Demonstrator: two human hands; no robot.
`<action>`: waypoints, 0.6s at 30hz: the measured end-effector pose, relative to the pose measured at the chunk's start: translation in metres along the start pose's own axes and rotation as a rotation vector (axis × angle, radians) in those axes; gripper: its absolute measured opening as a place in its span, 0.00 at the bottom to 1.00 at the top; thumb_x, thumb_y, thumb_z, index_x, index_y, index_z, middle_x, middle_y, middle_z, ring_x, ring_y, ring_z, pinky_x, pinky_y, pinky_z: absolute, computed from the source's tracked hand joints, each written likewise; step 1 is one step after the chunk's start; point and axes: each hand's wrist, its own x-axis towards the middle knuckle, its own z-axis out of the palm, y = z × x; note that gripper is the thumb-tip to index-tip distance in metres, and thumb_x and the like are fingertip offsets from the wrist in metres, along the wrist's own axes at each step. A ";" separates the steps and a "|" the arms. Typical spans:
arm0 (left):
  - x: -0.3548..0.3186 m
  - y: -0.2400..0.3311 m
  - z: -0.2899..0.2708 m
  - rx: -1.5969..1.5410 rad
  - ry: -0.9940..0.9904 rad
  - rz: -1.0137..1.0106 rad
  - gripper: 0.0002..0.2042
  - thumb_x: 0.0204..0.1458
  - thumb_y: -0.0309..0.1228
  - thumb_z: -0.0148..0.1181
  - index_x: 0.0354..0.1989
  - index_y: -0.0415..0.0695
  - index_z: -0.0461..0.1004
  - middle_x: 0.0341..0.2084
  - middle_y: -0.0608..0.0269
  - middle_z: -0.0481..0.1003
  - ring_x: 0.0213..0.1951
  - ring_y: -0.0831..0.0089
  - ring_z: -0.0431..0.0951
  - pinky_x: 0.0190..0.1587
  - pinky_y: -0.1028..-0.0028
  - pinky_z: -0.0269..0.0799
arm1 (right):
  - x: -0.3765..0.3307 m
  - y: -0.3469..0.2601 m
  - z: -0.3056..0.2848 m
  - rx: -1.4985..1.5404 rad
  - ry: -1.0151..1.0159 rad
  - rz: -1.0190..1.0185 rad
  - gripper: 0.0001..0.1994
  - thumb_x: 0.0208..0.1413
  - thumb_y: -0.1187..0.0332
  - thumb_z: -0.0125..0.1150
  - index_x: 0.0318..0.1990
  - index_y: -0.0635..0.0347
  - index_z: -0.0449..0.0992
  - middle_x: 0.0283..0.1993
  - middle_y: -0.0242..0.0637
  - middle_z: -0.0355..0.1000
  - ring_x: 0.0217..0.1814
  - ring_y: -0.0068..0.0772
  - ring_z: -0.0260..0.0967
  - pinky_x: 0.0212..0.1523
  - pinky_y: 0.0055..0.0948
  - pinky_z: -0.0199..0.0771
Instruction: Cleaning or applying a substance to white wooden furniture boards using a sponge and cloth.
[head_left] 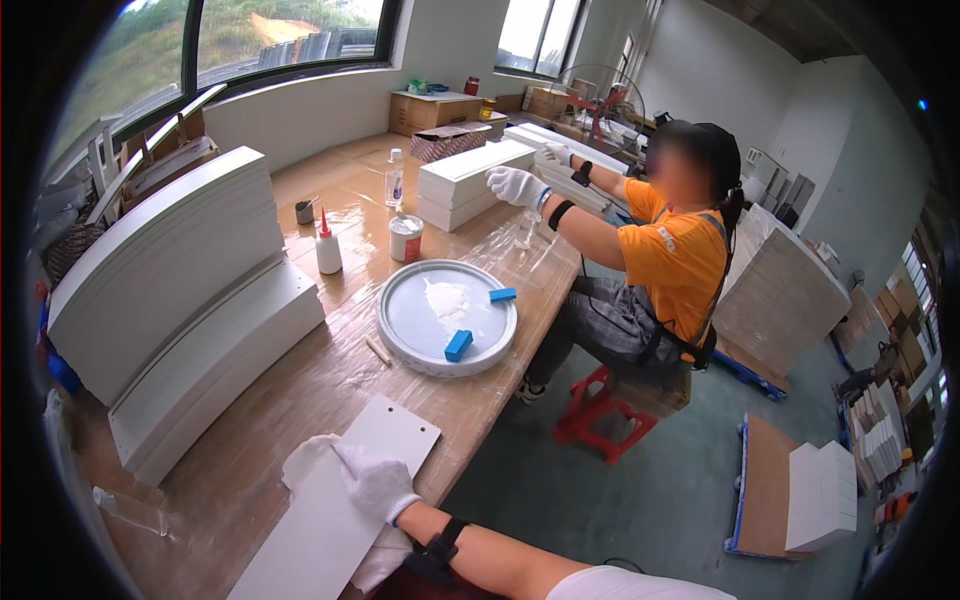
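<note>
My right hand (375, 484), in a white knit glove, presses a white cloth (308, 462) down onto a long white board (310, 530). Its fingers are closed on the cloth. Two small dark holes mark the board's far end, which lies at an angle near the table's right edge. More white cloth hangs below my wrist, beside the board. My left hand is not in view. Just beyond the board is a round grey tray (400, 352) with white paste and two blue blocks (458, 346) on it. A short wooden stick (378, 350) lies beside the tray.
Curved white panels (170, 290) stand stacked at the left. A red-tipped bottle (328, 248), an open tub (406, 240) and a clear bottle (394, 180) stand behind the tray. Across the table a co-worker (660, 240) sits on a red stool (605, 425), gloved hands raised near stacked white boards (470, 180).
</note>
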 end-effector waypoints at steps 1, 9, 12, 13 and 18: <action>-0.002 0.000 -0.003 0.022 -0.010 0.002 0.31 0.66 0.49 0.46 0.71 0.42 0.58 0.69 0.53 0.61 0.69 0.56 0.60 0.73 0.54 0.47 | 0.000 0.002 -0.001 -0.006 -0.001 -0.008 0.17 0.56 0.67 0.56 0.54 0.49 0.77 0.39 0.43 0.78 0.41 0.48 0.77 0.41 0.43 0.77; -0.012 -0.033 0.024 -0.087 0.025 0.127 0.30 0.66 0.49 0.46 0.69 0.41 0.60 0.67 0.53 0.64 0.67 0.57 0.62 0.72 0.55 0.50 | 0.002 0.005 -0.003 0.015 0.051 -0.002 0.18 0.59 0.63 0.54 0.57 0.46 0.76 0.45 0.41 0.78 0.45 0.48 0.77 0.45 0.44 0.77; -0.028 0.041 -0.065 -0.792 0.107 -0.014 0.29 0.66 0.49 0.47 0.68 0.40 0.62 0.66 0.53 0.66 0.65 0.58 0.65 0.69 0.58 0.55 | 0.003 -0.007 -0.001 -0.040 -0.025 0.022 0.19 0.60 0.61 0.53 0.59 0.44 0.75 0.46 0.42 0.78 0.45 0.47 0.77 0.45 0.43 0.77; -0.050 0.061 -0.085 -0.776 0.097 0.016 0.29 0.66 0.49 0.47 0.68 0.40 0.62 0.66 0.53 0.66 0.65 0.58 0.65 0.69 0.58 0.55 | 0.002 -0.020 0.003 -0.015 -0.040 0.002 0.19 0.60 0.61 0.53 0.59 0.44 0.75 0.46 0.42 0.78 0.45 0.47 0.77 0.45 0.43 0.77; -0.019 0.012 -0.059 -0.218 0.393 0.153 0.29 0.67 0.49 0.45 0.68 0.40 0.62 0.67 0.55 0.64 0.66 0.59 0.64 0.70 0.59 0.54 | 0.003 -0.002 -0.005 -0.059 0.039 0.021 0.19 0.60 0.59 0.53 0.59 0.43 0.75 0.44 0.42 0.78 0.44 0.48 0.77 0.45 0.44 0.77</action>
